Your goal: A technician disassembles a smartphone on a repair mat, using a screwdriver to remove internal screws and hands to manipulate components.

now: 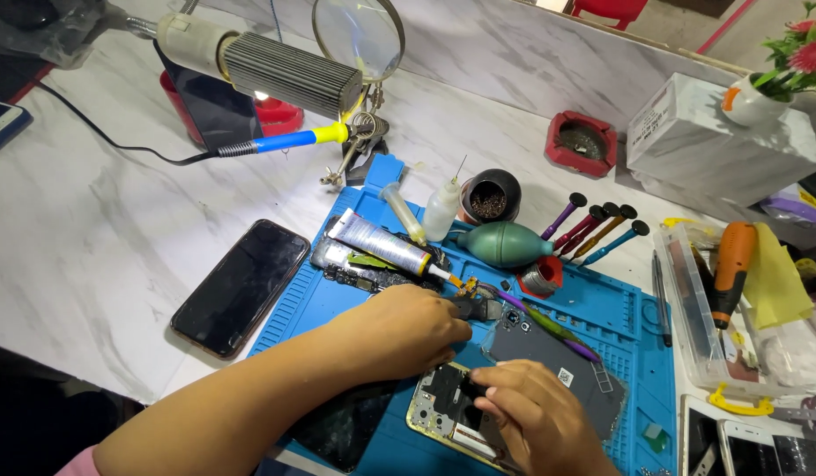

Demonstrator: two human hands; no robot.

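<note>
Left hand [399,330]: curled, knuckles up, fingertips gathered over a small dark component [475,308] at the centre of the blue work mat [619,304]; whether the fingers actually pinch it cannot be told. Right hand [536,414]: fingers bent and pressed down onto the opened phone [443,405], which lies near the mat's front edge with its gold-coloured frame and inner parts exposed. Just beside it, to the right: a dark grey back cover [549,353], lying flat, camera cut-out toward the left hand. Across the cover's upper edge: tweezers with purple and green grips [549,326]. Behind the left hand: a grey adhesive tube [377,240], nozzle pointing at the small component, resting on a circuit board [359,275]. Further back on the mat: a clear syringe [401,211], a white needle-tip bottle [441,210], a dark round jar [494,196], a green rubber blower [505,244], a row of coloured screwdrivers [593,229]. Off the mat, left: a black phone [241,286], screen up, on the white marble table [100,220]. Rear: a blue-handled soldering iron [285,141], a magnifying lens [359,35] on a stand, a red ashtray [582,143]. Right: a clear plastic tray [690,300] and an orange-handled tool [732,264].
</note>
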